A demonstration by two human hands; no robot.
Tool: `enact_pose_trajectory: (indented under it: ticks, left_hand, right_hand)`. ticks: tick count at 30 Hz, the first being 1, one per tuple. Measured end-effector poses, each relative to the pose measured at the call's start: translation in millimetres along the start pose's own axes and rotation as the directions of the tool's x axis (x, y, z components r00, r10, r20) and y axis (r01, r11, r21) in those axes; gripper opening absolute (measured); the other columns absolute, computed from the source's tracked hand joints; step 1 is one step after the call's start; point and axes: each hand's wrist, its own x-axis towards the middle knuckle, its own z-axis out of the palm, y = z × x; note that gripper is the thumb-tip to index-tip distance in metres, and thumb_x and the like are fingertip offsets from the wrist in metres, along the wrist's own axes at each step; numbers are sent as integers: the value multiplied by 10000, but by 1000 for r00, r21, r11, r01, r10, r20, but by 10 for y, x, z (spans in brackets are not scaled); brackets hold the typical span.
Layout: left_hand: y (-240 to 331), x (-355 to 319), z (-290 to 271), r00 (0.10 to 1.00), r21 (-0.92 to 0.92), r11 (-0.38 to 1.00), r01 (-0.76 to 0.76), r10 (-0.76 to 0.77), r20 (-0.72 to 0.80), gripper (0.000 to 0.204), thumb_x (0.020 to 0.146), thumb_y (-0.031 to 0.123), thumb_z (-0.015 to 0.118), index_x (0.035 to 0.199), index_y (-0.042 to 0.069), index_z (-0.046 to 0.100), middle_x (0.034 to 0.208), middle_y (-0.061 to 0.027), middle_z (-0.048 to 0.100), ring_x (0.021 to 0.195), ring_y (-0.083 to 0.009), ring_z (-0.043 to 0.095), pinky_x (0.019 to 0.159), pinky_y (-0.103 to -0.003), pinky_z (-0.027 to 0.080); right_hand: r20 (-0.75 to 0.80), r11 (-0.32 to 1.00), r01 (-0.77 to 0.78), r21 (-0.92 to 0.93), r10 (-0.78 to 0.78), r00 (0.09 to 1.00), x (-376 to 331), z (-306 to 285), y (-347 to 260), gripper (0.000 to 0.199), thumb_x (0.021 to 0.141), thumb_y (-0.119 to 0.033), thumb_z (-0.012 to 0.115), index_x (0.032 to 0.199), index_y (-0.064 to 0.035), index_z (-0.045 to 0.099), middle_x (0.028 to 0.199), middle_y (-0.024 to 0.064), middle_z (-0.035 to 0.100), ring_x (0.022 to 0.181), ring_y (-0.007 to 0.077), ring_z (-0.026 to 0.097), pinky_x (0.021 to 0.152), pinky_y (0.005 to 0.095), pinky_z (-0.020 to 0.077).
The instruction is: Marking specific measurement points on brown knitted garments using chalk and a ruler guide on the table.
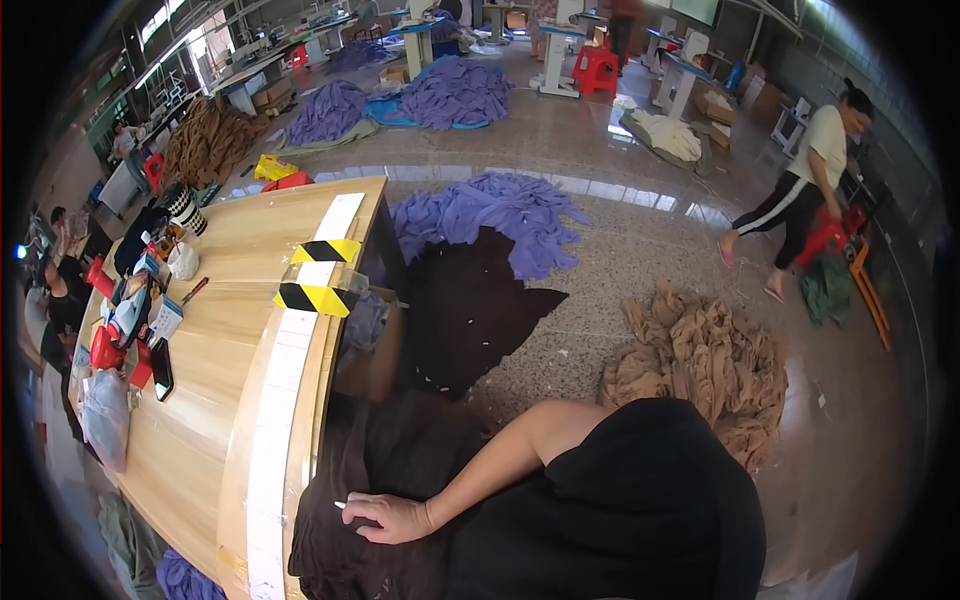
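Observation:
My right hand rests on a bunched dark brown cloth at the table's right edge. Its fingers are bent, and a small white pointed stick sticks out between them; most of that is hidden. The bare forearm comes down from a black sleeve. More dark brown fabric hangs or lies beyond, spreading over the floor beside the table. My left hand is out of the picture.
A wooden table carries a long white strip, striped tape, a phone and a plastic bag. Purple cloth and tan cloth lie on the floor. A person walks at the right.

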Motion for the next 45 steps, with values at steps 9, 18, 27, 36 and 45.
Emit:
enact_pose_trajectory:
  ticks: [9,18,27,36,45]
  left_hand:
    - [446,954,695,986,-71,997,6,6,166,267,832,118,519,1079,20,551,1000,-136,597,883,-222,582,799,-342,480]
    - [837,1858,1296,946,-143,989,29,19,324,253,832,106,497,1063,17,549,994,-142,599,880,-229,590,801,-352,485]
    - [1184,2495,1905,871,-205,976,68,42,490,241,831,94,476,1046,14,548,988,-147,602,876,-237,597,803,-362,489]
    - [-394,1549,-717,993,-550,827,119,-100,65,232,830,82,454,1030,10,547,982,-153,605,873,-244,605,805,-372,494]
    - [-2559,-1235,-1903,832,-782,521,-341,-220,-509,259,878,109,367,1051,6,530,1011,-173,603,891,-279,611,814,-413,500]
  right_hand:
    - [13,1000,-16,9,15,1000,0,-7,-5,227,761,-12,565,961,-31,461,877,97,439,707,232,500,638,316,412]
    - [9,1000,-18,1,18,1000,13,8,28,229,756,-9,566,959,-32,462,873,96,438,704,232,504,637,319,412]
    - [7,1000,-29,7,29,1000,13,-37,-2,225,756,-10,565,955,-33,462,877,96,436,708,227,505,643,320,411]
    - [-129,950,-167,264,207,970,208,-134,-37,175,718,10,597,871,-62,552,838,49,489,830,168,523,732,289,444]
    - [124,663,-448,600,476,871,616,-432,-156,203,847,19,535,1040,-40,519,933,68,602,866,124,584,806,254,463]
